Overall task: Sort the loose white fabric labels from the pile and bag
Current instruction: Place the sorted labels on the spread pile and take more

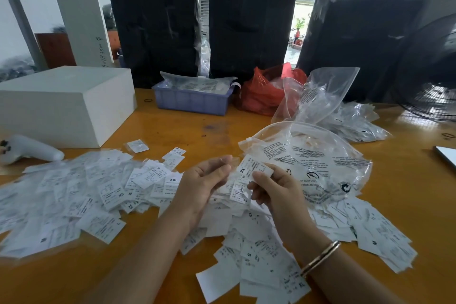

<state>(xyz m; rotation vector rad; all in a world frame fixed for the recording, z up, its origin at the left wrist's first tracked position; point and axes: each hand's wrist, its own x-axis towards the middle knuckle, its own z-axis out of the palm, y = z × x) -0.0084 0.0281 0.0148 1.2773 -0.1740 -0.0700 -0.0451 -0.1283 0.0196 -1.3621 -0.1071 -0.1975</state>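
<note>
A wide pile of loose white fabric labels (103, 195) with printed size marks spreads over the wooden table (187, 128), from the left edge to the lower right. My right hand (274, 190) pinches a small stack of labels (251, 168) marked XS, held above the pile. My left hand (204, 180) hovers just left of it, fingers loosely curled with the fingertips near the stack's left edge; whether they touch it is unclear. A clear printed plastic bag (318, 155) lies open right behind my right hand.
A white box (61, 103) stands at the left, with a white tagging gun (27, 150) before it. A blue crate (192, 99), a red bag (264, 91) and more clear bags (345, 118) sit behind. Black bundles (249, 29) line the far edge. A fan (434, 101) stands right.
</note>
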